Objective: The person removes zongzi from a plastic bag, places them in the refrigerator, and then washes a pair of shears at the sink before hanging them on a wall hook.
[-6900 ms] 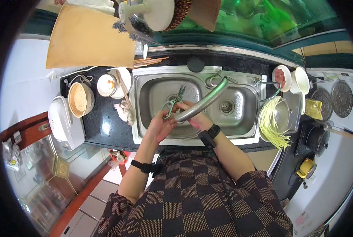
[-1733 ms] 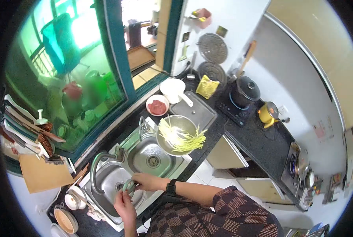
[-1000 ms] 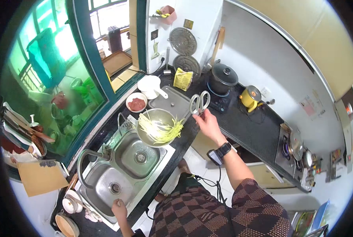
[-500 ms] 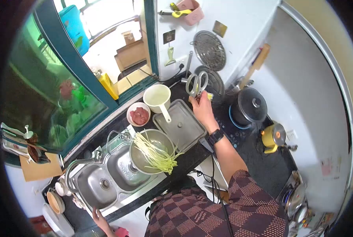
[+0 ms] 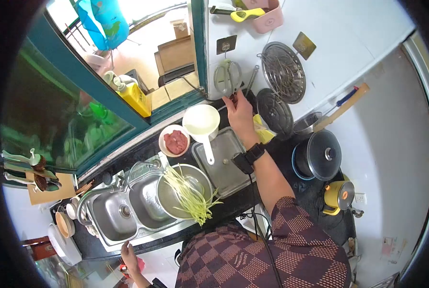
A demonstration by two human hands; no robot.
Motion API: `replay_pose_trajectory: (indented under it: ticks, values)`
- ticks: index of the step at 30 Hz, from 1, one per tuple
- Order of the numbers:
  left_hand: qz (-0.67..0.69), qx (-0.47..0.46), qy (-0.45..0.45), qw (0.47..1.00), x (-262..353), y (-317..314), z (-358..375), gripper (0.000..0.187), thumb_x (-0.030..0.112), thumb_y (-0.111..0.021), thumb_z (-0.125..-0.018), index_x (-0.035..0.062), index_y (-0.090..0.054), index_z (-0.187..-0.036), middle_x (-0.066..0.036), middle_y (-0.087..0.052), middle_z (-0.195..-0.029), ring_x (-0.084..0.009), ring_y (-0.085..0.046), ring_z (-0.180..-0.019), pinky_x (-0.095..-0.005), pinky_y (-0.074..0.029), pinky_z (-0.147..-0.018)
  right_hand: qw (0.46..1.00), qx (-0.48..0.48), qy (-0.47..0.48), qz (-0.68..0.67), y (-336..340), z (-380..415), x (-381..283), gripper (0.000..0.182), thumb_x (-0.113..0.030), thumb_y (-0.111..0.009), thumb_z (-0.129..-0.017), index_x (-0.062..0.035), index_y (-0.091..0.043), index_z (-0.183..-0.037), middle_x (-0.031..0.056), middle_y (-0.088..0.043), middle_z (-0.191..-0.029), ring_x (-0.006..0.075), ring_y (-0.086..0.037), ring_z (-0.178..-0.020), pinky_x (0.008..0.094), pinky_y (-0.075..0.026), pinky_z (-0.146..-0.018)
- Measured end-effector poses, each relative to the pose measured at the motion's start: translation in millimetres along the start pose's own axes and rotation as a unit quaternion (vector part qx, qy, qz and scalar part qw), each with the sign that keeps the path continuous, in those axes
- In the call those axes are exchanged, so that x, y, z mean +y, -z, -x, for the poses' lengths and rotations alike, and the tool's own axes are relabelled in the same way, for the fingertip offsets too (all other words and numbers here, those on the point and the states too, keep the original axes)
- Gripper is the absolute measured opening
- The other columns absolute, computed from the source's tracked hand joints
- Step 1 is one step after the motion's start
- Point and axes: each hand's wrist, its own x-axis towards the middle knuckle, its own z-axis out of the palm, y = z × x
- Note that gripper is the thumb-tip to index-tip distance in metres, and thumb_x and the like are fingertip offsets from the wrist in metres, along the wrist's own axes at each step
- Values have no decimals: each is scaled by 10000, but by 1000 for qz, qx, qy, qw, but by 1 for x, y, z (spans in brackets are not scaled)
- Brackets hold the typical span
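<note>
My right hand (image 5: 239,114) is stretched up to the white wall, shut on the blade end of a pair of grey-green scissors (image 5: 226,77). The scissors' handles point up and lie against the wall just under a dark hook plate (image 5: 226,44). My left hand (image 5: 129,253) is low at the front edge of the counter, by the left basin of the steel sink (image 5: 113,217), and holds nothing.
Below my right arm lie a steel tray (image 5: 222,161), a white scoop (image 5: 201,123) and a bowl of red meat (image 5: 175,142). A steel bowl of yellow-green strips (image 5: 188,192) sits over the right basin. Round racks (image 5: 284,72) hang on the wall. A black pot (image 5: 322,154) and yellow kettle (image 5: 338,195) stand at right.
My right hand carried the scissors from the sink across the counter and up to the wall. My left hand let go of them and dropped to the counter's front edge.
</note>
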Motion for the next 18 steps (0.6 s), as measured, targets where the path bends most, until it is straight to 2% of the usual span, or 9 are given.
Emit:
replay_pose_trajectory:
  ticks: [2, 4, 5, 8, 11, 18]
  values:
    - [-17, 10, 16, 1000, 15, 0, 10, 365, 160, -578, -991, -70, -598, -1273, -144, -650, -1188, -196, -595, -1086, -315, -436, -989, 1000, -14, -10, -4, -7, -8, 5, 317, -208, -676, -938, 58, -554, -1061, 252, -640, -855, 447, -628, -802, 474, -487, -690]
    - [-48, 27, 41, 998, 24, -1, 18, 368, 185, -573, -997, -64, -606, -1266, -131, -655, -1154, -184, -594, -1029, -305, -449, -942, 1000, 15, 22, 4, -16, -17, 14, 319, -211, -668, -942, 63, -549, -1054, 260, -631, -854, 456, -618, -793, 491, -480, -695]
    - [-40, 36, 19, 998, -1, 0, 13, 369, 203, -572, -1000, -60, -612, -1256, -131, -659, -1146, -196, -595, -1047, -312, -445, -950, 1000, 13, 26, 4, -18, -20, 18, 319, -206, -663, -943, 70, -546, -1051, 270, -629, -862, 461, -615, -796, 498, -478, -704]
    - [-39, 42, 26, 998, -17, 1, 9, 367, 206, -576, -997, -58, -614, -1249, -132, -660, -1139, -202, -591, -1057, -316, -438, -959, 1000, 2, 6, 10, -27, -26, 28, 309, -196, -662, -942, 68, -546, -1052, 275, -635, -876, 460, -623, -809, 495, -481, -710]
    - [-18, 47, 39, 998, 1, -6, 12, 355, 187, -576, -992, -55, -612, -1250, -129, -659, -1149, -194, -589, -1063, -310, -433, -965, 999, -12, -34, -16, -30, -27, 29, 305, -188, -656, -943, 65, -550, -1076, 277, -645, -904, 451, -631, -830, 490, -487, -725]
    - [49, 35, 17, 998, -24, -14, -21, 332, 130, -567, -991, -63, -601, -1259, -136, -654, -1170, -185, -592, -1067, -310, -443, -964, 1000, 4, -20, 5, -36, -30, 42, 300, -153, -651, -939, 67, -547, -1115, 259, -662, -945, 441, -640, -835, 462, -509, -752]
